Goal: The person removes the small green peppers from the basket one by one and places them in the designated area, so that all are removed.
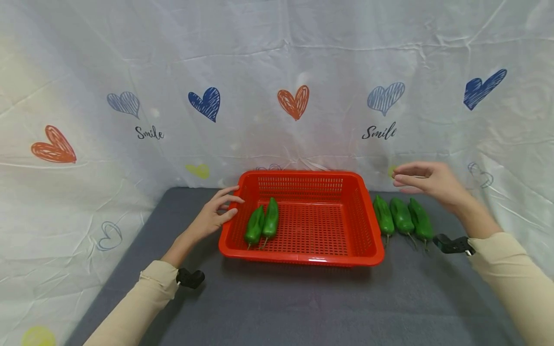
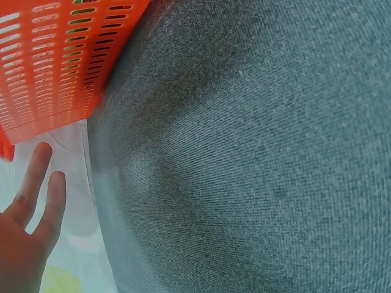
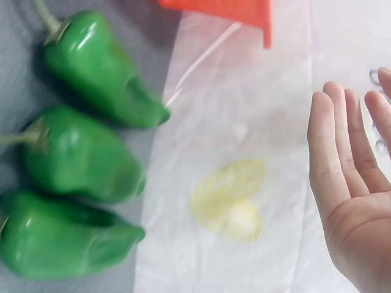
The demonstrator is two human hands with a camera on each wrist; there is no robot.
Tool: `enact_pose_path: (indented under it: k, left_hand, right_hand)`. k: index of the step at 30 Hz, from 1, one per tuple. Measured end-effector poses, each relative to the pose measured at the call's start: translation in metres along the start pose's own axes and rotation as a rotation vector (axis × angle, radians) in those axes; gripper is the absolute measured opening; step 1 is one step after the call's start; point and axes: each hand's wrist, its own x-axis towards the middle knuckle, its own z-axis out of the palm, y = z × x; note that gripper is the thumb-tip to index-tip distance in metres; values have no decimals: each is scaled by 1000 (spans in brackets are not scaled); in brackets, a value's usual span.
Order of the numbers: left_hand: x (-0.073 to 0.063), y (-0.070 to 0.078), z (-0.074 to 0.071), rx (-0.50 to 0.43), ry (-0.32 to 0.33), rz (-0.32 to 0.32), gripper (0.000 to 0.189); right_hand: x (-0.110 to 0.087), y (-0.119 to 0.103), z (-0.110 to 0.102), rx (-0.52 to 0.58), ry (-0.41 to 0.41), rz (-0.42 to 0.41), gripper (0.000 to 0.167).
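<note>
A red plastic basket (image 1: 303, 259) with slotted walls sits on the table. Two green peppers (image 1: 270, 218) lie side by side at the left inside it. My left hand (image 1: 213, 215) is at the basket's left rim, its fingers extended over the edge. Three more green peppers (image 1: 401, 216) lie in a row on the cloth, right of the basket, stems toward me. Above and behind them my right hand (image 1: 433, 181) hovers with nothing in it. In the right wrist view its fingers (image 3: 322, 140) are nearly straight, apart from the peppers (image 3: 91, 152).
Grey cloth (image 1: 277, 307) covers the table. Behind it hangs a white curtain (image 1: 251, 62) printed with hearts and the word Smile, close to the basket's far side. Each wrist carries a black strapped camera, the left camera (image 1: 190, 278) near the basket's front left corner.
</note>
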Motion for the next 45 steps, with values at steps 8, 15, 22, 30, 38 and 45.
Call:
enact_pose_path:
  k: [8,15,22,30,38,45]
  left_hand:
    - [0,0,1,11,0,3,28]
    - [0,4,2,9,6,-10,26]
    - [1,20,1,15,-3,-18,24]
    - [-1,-2,2,20,1,-9,27]
    - [-1,-2,0,10,-2,-3,25]
    - [-1,-1,0,16,-2,-8,25]
  right_hand:
    - [12,-16,21,-101,-33,-8,42]
    - [26,-29,40,-70,-72,-41,42]
    - [39,-44,56,-56,-117,-52,38]
    - [55,-69,72,-16,-160,-90,34]
    - [72,-84,94,59,-211,-107,30]
    - [80,-90,114,109,-257,-116,28]
